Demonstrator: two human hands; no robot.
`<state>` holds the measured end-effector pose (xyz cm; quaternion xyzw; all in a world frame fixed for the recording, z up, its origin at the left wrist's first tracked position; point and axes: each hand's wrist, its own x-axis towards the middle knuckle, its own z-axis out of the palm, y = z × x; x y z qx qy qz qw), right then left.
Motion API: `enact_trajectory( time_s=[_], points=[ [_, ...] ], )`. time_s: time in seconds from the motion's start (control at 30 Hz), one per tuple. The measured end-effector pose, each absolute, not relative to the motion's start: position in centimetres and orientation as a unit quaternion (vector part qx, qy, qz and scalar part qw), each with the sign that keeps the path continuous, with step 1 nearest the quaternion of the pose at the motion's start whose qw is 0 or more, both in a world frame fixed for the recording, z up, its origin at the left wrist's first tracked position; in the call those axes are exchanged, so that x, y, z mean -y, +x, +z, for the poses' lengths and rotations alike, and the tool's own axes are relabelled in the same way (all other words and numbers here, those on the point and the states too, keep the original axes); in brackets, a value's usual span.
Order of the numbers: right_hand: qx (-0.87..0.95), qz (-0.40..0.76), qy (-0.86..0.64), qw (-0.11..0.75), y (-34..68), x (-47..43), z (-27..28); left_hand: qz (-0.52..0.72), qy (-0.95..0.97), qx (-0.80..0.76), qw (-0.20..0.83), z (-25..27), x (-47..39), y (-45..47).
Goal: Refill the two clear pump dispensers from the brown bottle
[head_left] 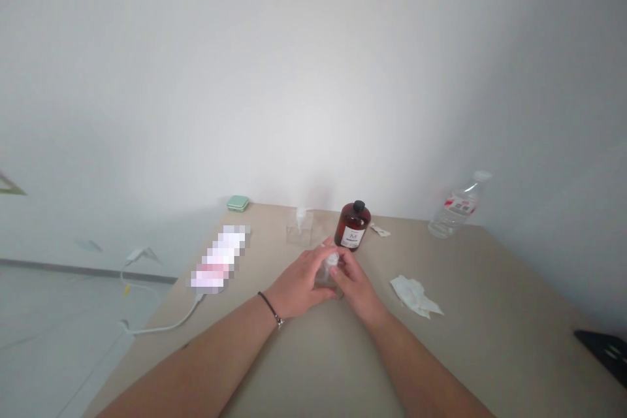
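A small clear bottle with a whitish top stands between my hands at the middle of the table. My left hand, with a dark bracelet at the wrist, wraps around its left side. On the other side, my right hand is closed at the bottle's top, thumb against the whitish part. Fingers cover much of the bottle. Just behind is a brown bottle with a black cap and a white label. A clear square container with a white nozzle-like top sits behind my left hand.
A blurred phone with a white cable lies at left. A green case sits at the back corner. Crumpled tissue and a tissue scrap lie rightward. A clear plastic bottle stands back right; a dark object is at the right edge.
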<state>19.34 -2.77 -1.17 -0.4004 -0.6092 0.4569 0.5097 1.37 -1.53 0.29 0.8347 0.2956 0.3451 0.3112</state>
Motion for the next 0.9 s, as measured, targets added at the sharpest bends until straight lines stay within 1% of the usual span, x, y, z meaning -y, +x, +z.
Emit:
enact_trajectory(
  time_s=[0.07,0.2,0.37,0.5,0.67,0.9],
  points=[
    [0.604,0.467,-0.403,0.505,19.31,2.81,-1.15,0.344,0.835,-0.295,0.311,0.31,1.58,1.38],
    [0.613,0.446,-0.399,0.516,19.26,2.92,-0.99,0.341,0.831,-0.305,0.317,0.18,1.61,1.40],
    [0.600,0.469,-0.400,0.510,19.29,3.07,-0.78,0.338,0.824,-0.309,0.333,-0.06,1.63,1.43],
    [0.615,0.446,-0.395,0.517,19.29,3.17,-0.56,0.333,0.821,-0.316,0.340,-0.15,1.61,1.46],
    [0.602,0.463,-0.401,0.513,19.36,3.07,-0.94,0.334,0.819,-0.317,0.343,-0.10,1.63,1.53],
    [0.607,0.452,-0.395,0.521,19.35,3.06,-1.02,0.337,0.815,-0.318,0.347,-0.07,1.70,1.60]
  ],
)
